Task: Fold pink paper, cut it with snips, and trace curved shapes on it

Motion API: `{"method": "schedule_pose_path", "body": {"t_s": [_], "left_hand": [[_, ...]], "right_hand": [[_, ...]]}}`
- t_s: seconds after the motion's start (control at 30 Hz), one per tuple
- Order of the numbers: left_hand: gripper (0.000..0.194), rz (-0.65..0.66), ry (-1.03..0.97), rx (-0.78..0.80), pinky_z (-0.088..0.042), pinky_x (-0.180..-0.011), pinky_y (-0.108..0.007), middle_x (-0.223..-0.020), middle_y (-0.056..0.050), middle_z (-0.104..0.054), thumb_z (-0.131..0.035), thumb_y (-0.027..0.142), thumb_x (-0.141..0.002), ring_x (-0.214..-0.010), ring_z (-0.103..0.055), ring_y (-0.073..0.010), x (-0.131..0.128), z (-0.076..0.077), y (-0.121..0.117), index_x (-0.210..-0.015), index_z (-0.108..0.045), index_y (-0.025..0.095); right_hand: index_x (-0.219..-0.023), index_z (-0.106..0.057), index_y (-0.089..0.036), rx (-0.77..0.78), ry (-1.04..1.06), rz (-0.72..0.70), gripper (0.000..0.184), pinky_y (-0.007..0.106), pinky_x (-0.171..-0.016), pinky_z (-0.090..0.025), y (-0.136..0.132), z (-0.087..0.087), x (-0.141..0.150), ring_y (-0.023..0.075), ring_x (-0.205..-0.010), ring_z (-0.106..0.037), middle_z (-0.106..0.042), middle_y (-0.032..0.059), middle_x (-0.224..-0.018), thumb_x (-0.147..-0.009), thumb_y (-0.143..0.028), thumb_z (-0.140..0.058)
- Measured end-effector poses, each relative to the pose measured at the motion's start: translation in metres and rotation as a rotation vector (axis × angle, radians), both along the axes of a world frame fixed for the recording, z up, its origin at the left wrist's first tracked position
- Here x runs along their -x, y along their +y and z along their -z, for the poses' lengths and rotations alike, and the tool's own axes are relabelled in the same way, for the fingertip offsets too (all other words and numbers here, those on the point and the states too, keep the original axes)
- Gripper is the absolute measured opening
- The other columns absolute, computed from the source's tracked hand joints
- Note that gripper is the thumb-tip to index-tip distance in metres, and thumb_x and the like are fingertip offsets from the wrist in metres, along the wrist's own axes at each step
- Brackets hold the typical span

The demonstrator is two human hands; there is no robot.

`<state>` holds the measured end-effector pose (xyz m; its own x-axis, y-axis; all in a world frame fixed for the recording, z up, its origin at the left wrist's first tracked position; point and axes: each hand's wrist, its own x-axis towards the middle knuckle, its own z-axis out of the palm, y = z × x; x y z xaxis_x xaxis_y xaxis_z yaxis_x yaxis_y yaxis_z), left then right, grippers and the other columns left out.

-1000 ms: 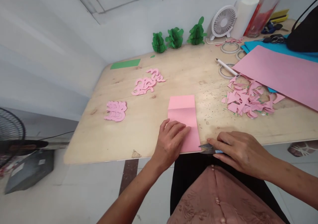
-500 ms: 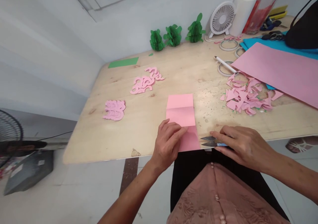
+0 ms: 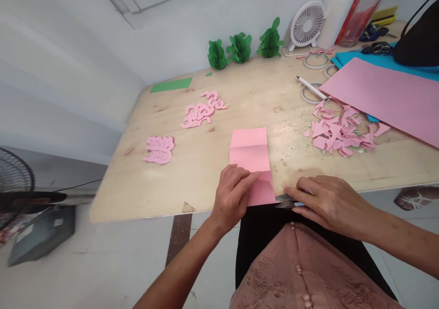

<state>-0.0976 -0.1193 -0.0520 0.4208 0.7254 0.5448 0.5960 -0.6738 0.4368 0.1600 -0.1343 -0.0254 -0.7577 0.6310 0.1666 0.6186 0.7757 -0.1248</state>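
Note:
A folded strip of pink paper (image 3: 251,153) lies at the near edge of the wooden table (image 3: 206,172). My left hand (image 3: 233,194) rests on the strip's near part, fingers curled and pressing it down. Just right of the strip, my right hand (image 3: 325,201) is closed on small metal snips (image 3: 284,201) with a blue grip. The blade tips point left and touch the paper's lower right corner.
Two piles of pink cut shapes (image 3: 202,110) (image 3: 159,149) lie at the left. Pink scraps (image 3: 341,130), a white pen (image 3: 310,87), tape rings, large pink and blue sheets (image 3: 387,94), a small fan (image 3: 305,25) and green paper trees (image 3: 240,48) fill the right and back.
My right hand has slid the snips left, from a little apart from the strip up to its lower right corner. My left hand has stayed on the paper.

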Motion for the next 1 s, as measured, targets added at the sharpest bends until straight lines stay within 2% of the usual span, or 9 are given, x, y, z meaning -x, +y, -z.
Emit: {"method": "schedule_pose_path", "body": {"t_s": [0.13,0.27,0.33,0.4,0.5,0.83,1.0], "left_hand": [[0.037,-0.012,0.071,0.001,-0.047,-0.087,-0.043,-0.095,-0.006,-0.062,-0.045,0.008,-0.088,-0.091,-0.057,-0.0187,0.001,0.003,0.0,-0.12,-0.054,0.024],[0.04,-0.012,0.23,-0.056,-0.041,-0.098,-0.047,-0.125,-0.013,-0.057,-0.046,0.009,-0.087,-0.12,-0.049,-0.0256,0.006,0.002,-0.006,-0.123,-0.054,0.024],[0.042,0.037,0.343,-0.042,-0.034,-0.104,-0.051,-0.138,-0.014,-0.049,-0.049,0.016,-0.088,-0.132,-0.04,-0.029,0.01,-0.001,-0.011,-0.129,-0.051,0.025],[0.046,0.086,0.451,0.001,-0.028,-0.108,-0.054,-0.144,-0.013,-0.043,-0.052,0.031,-0.089,-0.137,-0.033,-0.0316,0.014,-0.004,-0.016,-0.134,-0.047,0.026],[0.051,0.106,0.555,0.055,-0.026,-0.109,-0.053,-0.147,-0.012,-0.04,-0.051,0.042,-0.089,-0.137,-0.031,-0.0321,0.016,-0.005,-0.02,-0.137,-0.043,0.028],[0.044,0.031,0.605,0.063,-0.029,-0.105,-0.048,-0.147,-0.01,-0.04,-0.045,0.036,-0.092,-0.134,-0.036,-0.0293,-0.006,-0.003,-0.009,-0.136,-0.044,0.03],[0.047,0.072,0.638,0.085,-0.028,-0.104,-0.048,-0.149,-0.009,-0.036,-0.043,0.047,-0.092,-0.137,-0.03,-0.032,-0.009,-0.007,-0.002,-0.136,-0.044,0.029]], "right_hand": [[-0.114,-0.058,-0.018,0.003,0.007,-0.019,0.026,0.029,-0.058,-0.033,-0.001,0.0,0.003,0.0169,-0.065,-0.054,-0.06,0.0043,-0.083,-0.092,-0.028,-0.049],[-0.114,-0.058,-0.018,-0.019,0.014,-0.02,0.026,0.03,-0.057,-0.034,-0.002,0.001,0.004,0.0167,-0.064,-0.054,-0.06,0.004,-0.082,-0.093,-0.028,-0.048],[-0.114,-0.058,-0.017,-0.027,0.014,-0.025,0.026,0.03,-0.057,-0.034,-0.002,0.001,0.004,0.0168,-0.063,-0.054,-0.06,0.0041,-0.082,-0.093,-0.028,-0.047],[-0.114,-0.058,-0.017,-0.026,0.009,-0.023,0.026,0.031,-0.057,-0.034,-0.002,0.001,0.005,0.0171,-0.064,-0.054,-0.059,0.0041,-0.082,-0.093,-0.027,-0.047],[-0.114,-0.057,-0.018,-0.021,0.0,-0.013,0.026,0.031,-0.058,-0.034,-0.004,0.002,0.005,0.0178,-0.066,-0.054,-0.059,0.004,-0.082,-0.092,-0.026,-0.048],[-0.116,-0.056,-0.02,-0.048,-0.027,0.032,0.028,0.029,-0.057,-0.034,0.008,0.003,-0.008,0.0176,-0.067,-0.056,-0.059,0.0045,-0.085,-0.092,-0.03,-0.049],[-0.117,-0.055,-0.019,-0.053,-0.024,0.036,0.028,0.028,-0.055,-0.033,0.012,0.006,-0.014,0.0158,-0.065,-0.055,-0.059,0.0039,-0.083,-0.093,-0.032,-0.047]]}}
